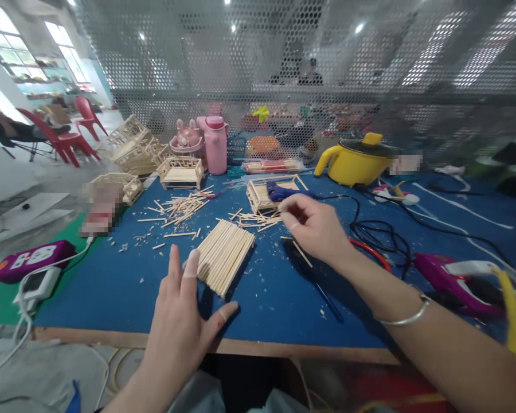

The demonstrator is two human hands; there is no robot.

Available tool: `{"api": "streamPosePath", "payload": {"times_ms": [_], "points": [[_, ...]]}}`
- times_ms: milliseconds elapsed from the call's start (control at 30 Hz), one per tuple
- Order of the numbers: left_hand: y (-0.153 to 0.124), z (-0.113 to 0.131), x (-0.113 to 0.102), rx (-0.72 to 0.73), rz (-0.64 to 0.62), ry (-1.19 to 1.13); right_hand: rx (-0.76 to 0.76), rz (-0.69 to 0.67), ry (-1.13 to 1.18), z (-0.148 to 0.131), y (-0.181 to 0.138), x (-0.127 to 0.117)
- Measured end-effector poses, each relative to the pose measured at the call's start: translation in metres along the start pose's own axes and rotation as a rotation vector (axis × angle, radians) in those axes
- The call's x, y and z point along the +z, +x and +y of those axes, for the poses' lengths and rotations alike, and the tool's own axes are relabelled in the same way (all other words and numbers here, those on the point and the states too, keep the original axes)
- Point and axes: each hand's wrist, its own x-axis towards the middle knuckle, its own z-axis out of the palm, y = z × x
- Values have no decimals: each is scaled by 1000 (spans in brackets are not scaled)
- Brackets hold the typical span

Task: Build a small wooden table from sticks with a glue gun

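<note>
Head view, left hand (184, 321): lying spread, touching stick panel (224, 255)
Right hand (316, 226): curling over loose sticks (258, 218), grip unclear
Progress: panel looking joined, sticks lying unused

No text, label, brand or number can be read anywhere. Purple power strip (33, 259) off the counter's (124, 287) left edge: socket markings too small to make out. Two pixelated patches, one at the left edge (103, 209) and one beside the yellow pot (355, 163) near the far edge: nothing legible on either
</note>
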Motion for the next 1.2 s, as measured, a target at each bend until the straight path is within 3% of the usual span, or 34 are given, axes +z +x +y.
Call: {"api": "streamPosePath", "payload": {"times_ms": [67,200,300,467,733,1033,1100,1200], "points": [[1,-1,11,-57,-19,6,10,-155,-61,1,0,13],[14,-6,16,-36,-80,-78,67,-459,-137,2,-8,41],[23,-18,11,18,-139,-145,83,-536,-89,1,-13,44],[40,-38,1,171,-291,-171,143,-553,-111,-1,-23,32],[31,-23,3,234,77,-6,56,-498,-134,0,-34,35],[27,-23,7,246,108,-82,68,-481,-139,0,-37,40],[25,-26,4,163,133,-130,79,-483,-146,-2,-38,39],[21,-34,-1,-193,248,-269,54,-498,-127,-4,-34,27]]}}
